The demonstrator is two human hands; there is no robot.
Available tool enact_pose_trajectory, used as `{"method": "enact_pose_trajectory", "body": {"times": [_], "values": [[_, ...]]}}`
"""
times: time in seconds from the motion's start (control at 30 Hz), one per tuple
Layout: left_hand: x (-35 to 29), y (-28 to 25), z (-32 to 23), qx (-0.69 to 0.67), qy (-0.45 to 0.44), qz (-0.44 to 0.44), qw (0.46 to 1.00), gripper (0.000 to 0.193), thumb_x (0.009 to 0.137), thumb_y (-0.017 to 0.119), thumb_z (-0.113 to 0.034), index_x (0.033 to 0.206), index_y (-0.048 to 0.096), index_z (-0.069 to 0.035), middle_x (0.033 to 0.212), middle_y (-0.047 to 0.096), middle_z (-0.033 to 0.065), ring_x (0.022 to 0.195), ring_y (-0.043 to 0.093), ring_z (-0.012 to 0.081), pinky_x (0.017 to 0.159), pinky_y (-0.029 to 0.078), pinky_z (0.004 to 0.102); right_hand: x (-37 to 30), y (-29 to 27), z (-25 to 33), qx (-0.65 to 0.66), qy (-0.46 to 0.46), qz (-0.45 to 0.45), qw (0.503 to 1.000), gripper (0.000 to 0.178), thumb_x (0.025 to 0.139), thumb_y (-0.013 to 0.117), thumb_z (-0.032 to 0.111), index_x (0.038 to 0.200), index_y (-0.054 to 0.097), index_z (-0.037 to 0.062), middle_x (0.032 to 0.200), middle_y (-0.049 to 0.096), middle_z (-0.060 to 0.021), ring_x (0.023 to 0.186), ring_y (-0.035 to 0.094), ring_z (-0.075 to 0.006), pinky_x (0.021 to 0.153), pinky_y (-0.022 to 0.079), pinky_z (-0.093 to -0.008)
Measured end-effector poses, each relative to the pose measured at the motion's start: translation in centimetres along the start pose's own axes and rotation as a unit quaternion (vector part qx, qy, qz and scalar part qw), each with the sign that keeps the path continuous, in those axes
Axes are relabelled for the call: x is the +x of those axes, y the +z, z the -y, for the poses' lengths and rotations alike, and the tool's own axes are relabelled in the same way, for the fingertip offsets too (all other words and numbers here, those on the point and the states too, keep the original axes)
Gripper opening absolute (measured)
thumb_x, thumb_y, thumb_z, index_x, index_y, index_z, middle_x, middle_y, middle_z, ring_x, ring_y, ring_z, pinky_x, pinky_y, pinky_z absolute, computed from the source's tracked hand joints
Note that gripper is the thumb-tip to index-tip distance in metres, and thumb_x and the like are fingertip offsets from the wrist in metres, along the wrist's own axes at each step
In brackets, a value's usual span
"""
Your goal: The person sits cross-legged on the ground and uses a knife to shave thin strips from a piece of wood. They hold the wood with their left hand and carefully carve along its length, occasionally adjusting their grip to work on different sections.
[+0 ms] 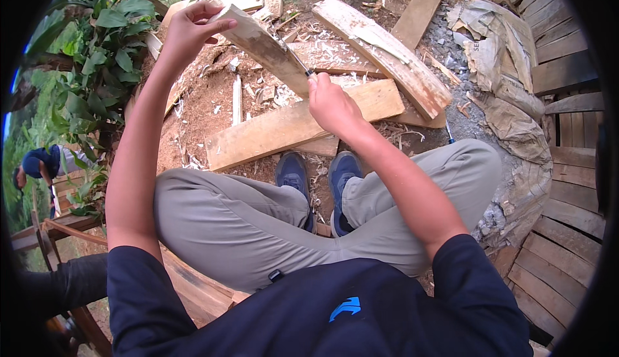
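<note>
At the far left, beyond a bank of leafy plants (106, 54), another person (40, 164) is bent over, well apart from the work. Next comes the left hand (192, 31), its thumb and fingers closed narrowly on the upper end of a tilted board (263, 44), which slants down to the right in front of the shoes; whether its lower end rests on anything is hard to tell. That board appears partly worked: its face is uneven in tone, with pale wood and darker, rougher patches, so I judge that some surface has been cleaned and some remains. Below it, a flat plank (258, 139) lies crosswise, looking fairly smooth. At the centre, the right hand (335, 104) is wrapped around the handle of a slim bladed tool (308, 71), whose blade lies along the board's right edge; contact with the wood cannot be made out. Curled shavings (322, 53) litter the ground, suggesting plenty of cutting is done, though not from which piece. Further right, a thick board (387, 54) with whitish, stained patches looks unfinished, near crumpled sacking (509, 93) and a slatted wall (567, 196).
</note>
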State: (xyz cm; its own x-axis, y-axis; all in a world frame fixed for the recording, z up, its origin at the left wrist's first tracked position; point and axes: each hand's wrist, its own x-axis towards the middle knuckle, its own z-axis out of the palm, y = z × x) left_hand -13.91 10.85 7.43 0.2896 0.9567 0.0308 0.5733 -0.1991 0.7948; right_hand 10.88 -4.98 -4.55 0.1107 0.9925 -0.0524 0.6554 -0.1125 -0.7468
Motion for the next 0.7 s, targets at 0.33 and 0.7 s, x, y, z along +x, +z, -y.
{"method": "enact_pose_trajectory", "body": {"times": [0.33, 0.7], "values": [[0.5, 0.2, -0.9, -0.014, 0.007, -0.015, 1.0, 0.039, 0.08, 0.088, -0.029, 0.107, 0.074, -0.004, 0.097, 0.073, 0.0035, 0.084, 0.067, 0.0085, 0.066, 0.055, 0.0232, 1.1, -3.0, -0.4, -0.134, 0.08, 0.07, 0.985, 0.038, 0.101, 0.045, 0.023, 0.101, 0.069, -0.0058, 0.098, 0.072, -0.027, 0.092, 0.072, -0.0403, 0.077, 0.057, -0.0491], [0.7, -3.3, 4.5, 0.079, -0.034, -0.044, 0.995, 0.038, 0.092, 0.076, -0.028, 0.125, 0.071, -0.011, 0.111, 0.072, -0.0023, 0.101, 0.065, 0.0055, 0.076, 0.051, 0.0228, 1.0, -0.5, -2.1, 0.058, 0.032, 0.081, 0.995, 0.044, 0.102, 0.04, 0.025, 0.089, 0.067, -0.0072, 0.079, 0.069, -0.024, 0.073, 0.07, -0.034, 0.074, 0.056, -0.0471]]}}
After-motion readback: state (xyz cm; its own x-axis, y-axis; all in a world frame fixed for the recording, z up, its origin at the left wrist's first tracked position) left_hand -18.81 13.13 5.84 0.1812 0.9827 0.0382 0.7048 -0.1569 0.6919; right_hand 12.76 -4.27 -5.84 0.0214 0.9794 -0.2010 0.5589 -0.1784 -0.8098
